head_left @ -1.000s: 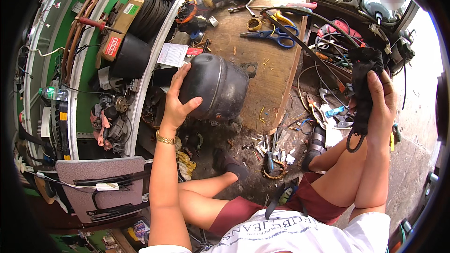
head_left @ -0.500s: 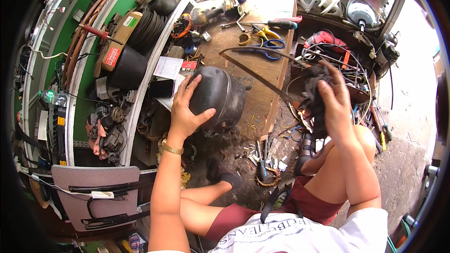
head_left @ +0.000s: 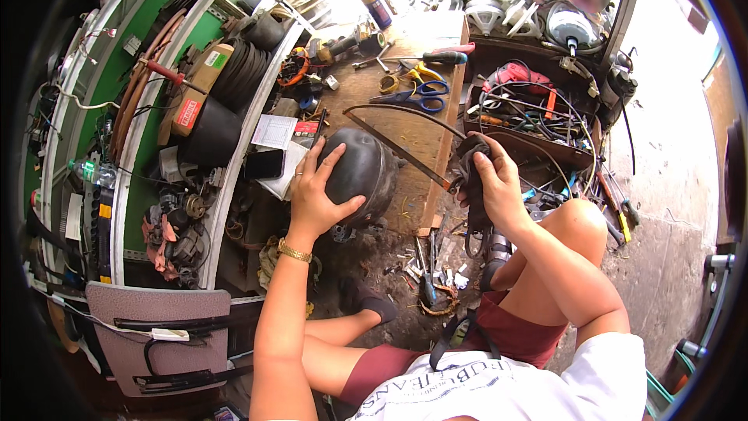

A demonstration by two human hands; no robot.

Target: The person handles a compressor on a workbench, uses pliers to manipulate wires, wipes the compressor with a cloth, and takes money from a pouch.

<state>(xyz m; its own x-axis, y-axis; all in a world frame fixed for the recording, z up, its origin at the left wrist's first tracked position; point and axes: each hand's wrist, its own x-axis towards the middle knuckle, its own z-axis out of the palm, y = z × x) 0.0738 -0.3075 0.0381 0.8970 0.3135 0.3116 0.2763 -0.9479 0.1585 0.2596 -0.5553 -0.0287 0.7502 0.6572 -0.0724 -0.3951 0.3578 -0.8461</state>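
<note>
Fingers of your left hand are resting splayed on a black, rounded metal canister at the near end of the brown wooden bench. Your right hand is gripping a slim metal bow saw by its black-wrapped handle. Beyond, blue-handled scissors are lying on the bench.

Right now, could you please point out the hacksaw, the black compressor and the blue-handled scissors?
Hacksaw (head_left: 403, 153): head view, middle of blade.
Black compressor (head_left: 364, 170): head view, rounded casing.
Blue-handled scissors (head_left: 411, 97): head view, near the pivot.
</note>
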